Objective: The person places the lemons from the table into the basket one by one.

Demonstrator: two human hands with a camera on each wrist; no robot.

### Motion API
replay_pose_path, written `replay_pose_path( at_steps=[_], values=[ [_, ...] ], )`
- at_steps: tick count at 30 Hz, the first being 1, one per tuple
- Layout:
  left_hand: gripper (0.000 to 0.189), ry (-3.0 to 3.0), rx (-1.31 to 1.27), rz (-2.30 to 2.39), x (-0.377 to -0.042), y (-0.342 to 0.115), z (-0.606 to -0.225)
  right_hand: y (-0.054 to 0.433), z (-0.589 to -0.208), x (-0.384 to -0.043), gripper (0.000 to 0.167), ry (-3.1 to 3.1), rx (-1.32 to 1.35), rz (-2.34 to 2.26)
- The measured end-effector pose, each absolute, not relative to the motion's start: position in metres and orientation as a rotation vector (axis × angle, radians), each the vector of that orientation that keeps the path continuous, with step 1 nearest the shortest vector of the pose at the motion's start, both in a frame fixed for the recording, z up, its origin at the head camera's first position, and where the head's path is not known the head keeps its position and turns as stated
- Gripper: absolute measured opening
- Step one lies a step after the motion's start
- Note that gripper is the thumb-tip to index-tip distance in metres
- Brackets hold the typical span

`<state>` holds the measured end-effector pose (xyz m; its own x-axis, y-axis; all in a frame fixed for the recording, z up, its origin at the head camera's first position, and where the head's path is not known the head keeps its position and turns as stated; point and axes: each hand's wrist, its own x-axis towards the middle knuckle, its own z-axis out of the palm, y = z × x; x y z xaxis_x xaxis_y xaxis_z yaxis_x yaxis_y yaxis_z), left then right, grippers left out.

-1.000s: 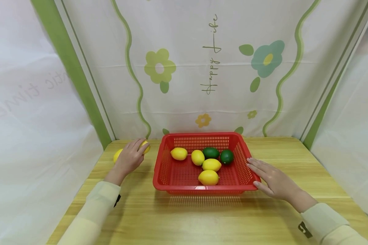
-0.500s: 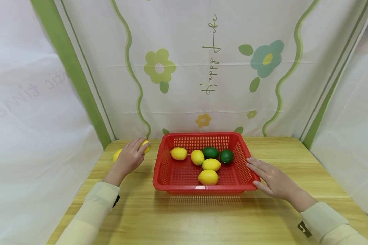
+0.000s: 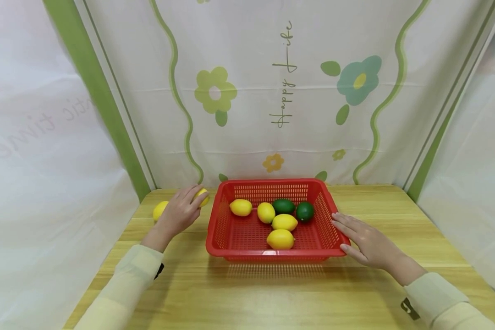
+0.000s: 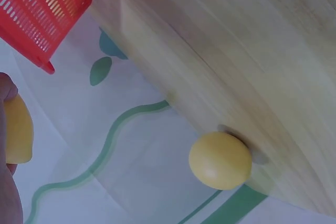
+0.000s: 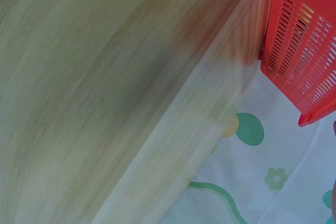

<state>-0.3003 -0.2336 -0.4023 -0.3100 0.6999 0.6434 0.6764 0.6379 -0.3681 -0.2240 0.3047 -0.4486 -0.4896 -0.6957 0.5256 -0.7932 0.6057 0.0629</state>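
My left hand [image 3: 181, 211] grips a yellow lemon [image 3: 203, 197] just left of the red basket. The same lemon [image 4: 19, 130] shows between thumb and fingers at the left edge of the left wrist view. Behind that hand, another lemon [image 3: 159, 210] lies on the table. On the right, my right hand [image 3: 369, 242] rests its straight fingers against the rim of the red plastic basket [image 3: 277, 253]. Inside the basket lie several lemons [image 3: 280, 239] and two dark green lemon-shaped fruits [image 3: 283, 206], one beside the other.
The basket stands on a wood-grain table [image 3: 255, 298] near its back edge. A white curtain [image 3: 247, 133] with printed flowers hangs behind the table, and white sheets [image 3: 53, 183] close in both sides.
My left hand has moved slightly right toward the basket, carrying the lemon in its fingers. More of the lemon left on the table now shows. The right hand and basket stay put.
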Motion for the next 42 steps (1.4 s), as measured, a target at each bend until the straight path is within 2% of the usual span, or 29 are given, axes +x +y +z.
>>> replay_pose_path(
  at_steps=[22, 34, 42],
  values=[
    [0.043, -1.991, -1.195, 0.065, -0.299, -0.192, -0.387, 0.305, -0.449, -0.224, 0.062, -2.327, 1.18, 0.253],
    [0.053, -1.942, -1.267, 0.048, -0.303, -0.167, -0.385, 0.305, -0.45, -0.223, 0.06, -2.331, 1.172, 0.25],
    [0.045, -1.922, -1.301, 0.065, -0.303, -0.15, -0.382, 0.305, -0.448, -0.224, 0.06, -2.335, 1.18, 0.257]
  ],
)
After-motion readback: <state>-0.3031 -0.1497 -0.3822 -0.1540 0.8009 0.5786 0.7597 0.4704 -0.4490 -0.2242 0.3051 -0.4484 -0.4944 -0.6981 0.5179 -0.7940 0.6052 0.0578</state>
